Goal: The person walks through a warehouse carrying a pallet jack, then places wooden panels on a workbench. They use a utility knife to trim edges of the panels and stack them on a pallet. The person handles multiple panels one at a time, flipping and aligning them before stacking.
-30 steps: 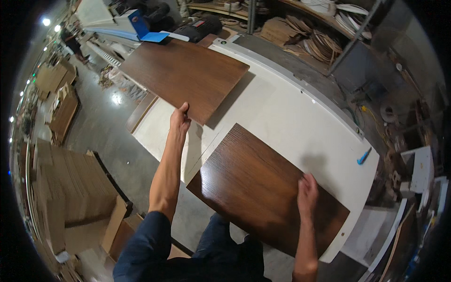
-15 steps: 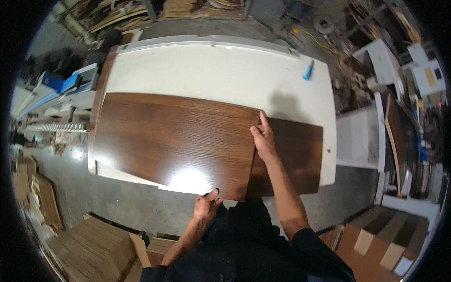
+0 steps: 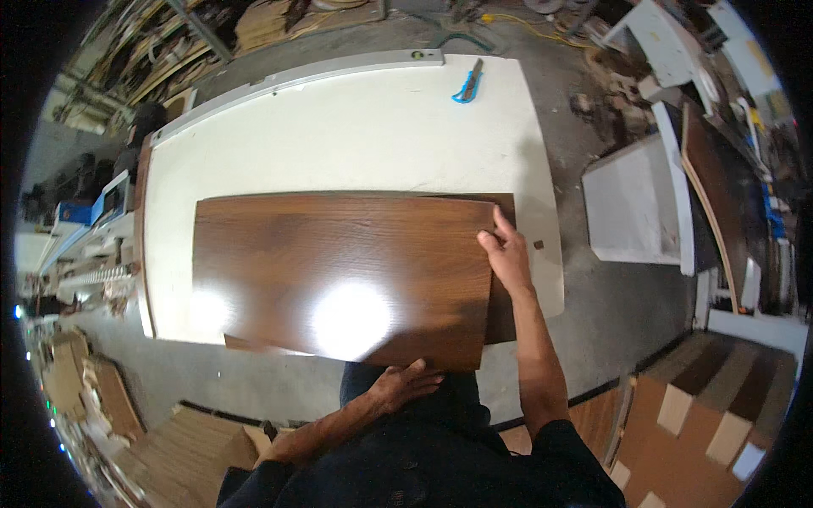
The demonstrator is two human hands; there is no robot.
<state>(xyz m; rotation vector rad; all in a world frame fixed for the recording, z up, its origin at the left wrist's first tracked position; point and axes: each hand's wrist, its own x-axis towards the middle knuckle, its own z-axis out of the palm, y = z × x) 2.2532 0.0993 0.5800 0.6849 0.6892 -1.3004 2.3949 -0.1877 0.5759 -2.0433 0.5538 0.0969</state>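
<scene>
A brown wood-grain panel point(image 3: 406, 245) lies over a second brown panel point(image 3: 502, 317), which shows along the right side and at the near left edge. My right hand point(image 3: 508, 254) is closed on the upper panel's right edge near its far corner, thumb on top. At the near edge, right of the middle, my left hand point(image 3: 402, 387) holds the same panel, its thumb by the rim and its fingers along and below it. Bright glare covers part of the upper panel. Both panels are on a white-topped table point(image 3: 339, 144).
A silver spirit level point(image 3: 313, 76) lies along the table's far edge. Right of it is a blue utility knife point(image 3: 467, 87). A small brown chip point(image 3: 539, 245) rests right of the panels. Cardboard stacks point(image 3: 182, 453) and a brown carton point(image 3: 703, 415) stand nearby.
The upper panel has shifted right and squared up over the lower one, hiding more of it. Both hands moved right with it. The view has shifted too.
</scene>
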